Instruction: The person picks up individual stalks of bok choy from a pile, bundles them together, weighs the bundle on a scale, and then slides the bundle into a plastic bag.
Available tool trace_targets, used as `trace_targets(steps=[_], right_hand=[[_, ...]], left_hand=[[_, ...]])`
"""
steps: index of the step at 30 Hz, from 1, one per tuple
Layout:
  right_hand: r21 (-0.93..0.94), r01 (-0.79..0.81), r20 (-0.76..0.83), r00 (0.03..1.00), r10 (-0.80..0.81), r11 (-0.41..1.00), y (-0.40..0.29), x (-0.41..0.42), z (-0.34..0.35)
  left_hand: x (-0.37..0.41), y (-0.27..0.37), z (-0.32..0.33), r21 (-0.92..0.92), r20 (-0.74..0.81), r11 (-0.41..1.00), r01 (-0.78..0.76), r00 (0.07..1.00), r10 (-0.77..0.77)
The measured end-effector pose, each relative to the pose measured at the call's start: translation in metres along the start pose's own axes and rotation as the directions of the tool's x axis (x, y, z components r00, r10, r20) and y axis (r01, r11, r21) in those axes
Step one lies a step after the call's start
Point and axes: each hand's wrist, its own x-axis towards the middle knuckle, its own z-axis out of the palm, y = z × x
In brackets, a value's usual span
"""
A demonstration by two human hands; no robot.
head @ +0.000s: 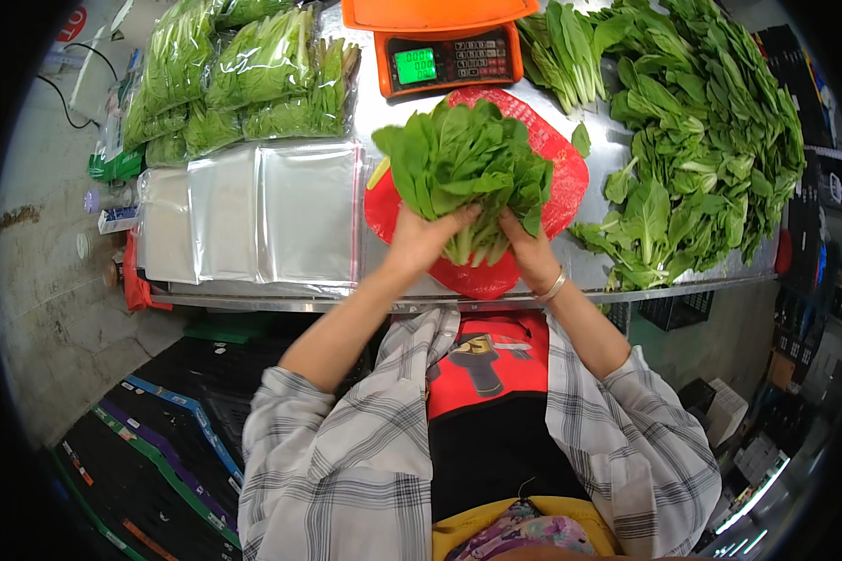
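Observation:
A bunch of leafy greens is gripped from both sides near its stems. My left hand holds its left side, and my right hand, with a bracelet at the wrist, holds its right side. The stem ends point towards me. Under the bunch lies a red plastic bag or sheet on the metal table. Just beyond it stands an orange digital scale with a lit green display. A large heap of loose greens covers the right side, and a smaller bunch lies beside the scale.
Stacks of clear plastic bags lie at the left. Behind them are several bagged bundles of greens. A red bag hangs at the table's left corner. Black crates stand below left, and a black basket is below right.

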Motion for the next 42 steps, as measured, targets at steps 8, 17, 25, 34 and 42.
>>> trace_targets(steps=[8,17,25,34,42], right_hand=[[-0.184,-0.07,-0.2,0.979,0.033,0.98,0.048,-0.027,0.043],[-0.119,-0.189,0.031,0.981,0.194,0.975,0.074,-0.01,0.0],[0.122,-0.418,0.155,0.904,0.399,0.9,0.013,-0.014,-0.001],[-0.08,-0.313,0.26,0.91,0.323,0.946,0.021,0.021,0.002],[-0.794,0.244,0.405,0.895,0.186,0.557,-0.005,-0.009,-0.07]], left_hand=[[0.025,0.008,-0.043,0.433,0.231,0.897,0.09,0.951,-0.207],[0.022,-0.033,-0.053,0.932,0.003,0.362,-0.007,1.0,0.013],[0.009,-0.018,-0.039,0.667,-0.096,0.743,0.06,0.995,0.005],[-0.001,-0.011,0.007,0.986,0.102,0.138,-0.098,0.994,-0.024],[0.004,-0.048,0.019,1.0,0.02,0.016,-0.024,0.978,0.208]])
